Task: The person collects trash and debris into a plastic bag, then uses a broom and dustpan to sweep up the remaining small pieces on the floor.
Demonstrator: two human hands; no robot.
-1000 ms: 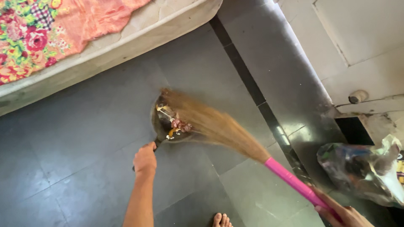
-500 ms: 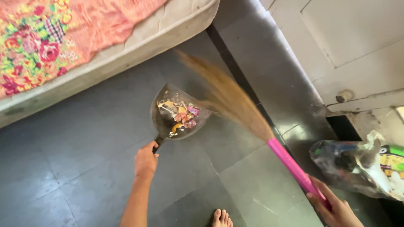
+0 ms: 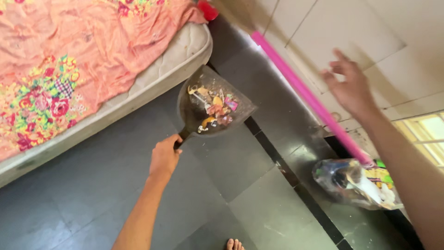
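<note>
— Gripping the handle of the dustpan (image 3: 210,104), the left hand (image 3: 164,156) is closed tight round it, yes?

— Yes. The pan is dark and scoop-shaped, held just off the grey floor (image 3: 92,203), with its far edge beside the corner of the mattress (image 3: 178,51).

— What lies in it?

— A heap of coloured scraps (image 3: 213,107), pink, yellow and white bits, gathered near the handle end.

— And the right hand (image 3: 351,88)?

— Fingers spread, palm open, holding nothing. It is up on the right, just beside the pink broom handle (image 3: 307,97) but apart from it.

— Where does that handle run?

— Slanting from the far top middle down to the right, along the pale cupboard doors (image 3: 351,28). Its near end meets a clear plastic bag (image 3: 356,183) stuffed with mixed rubbish, lying on the floor at right.

— Anything on the bed?

— A crumpled orange floral cloth (image 3: 69,55) covers the mattress at far left. Bare toes (image 3: 233,244) show at the near edge.
</note>
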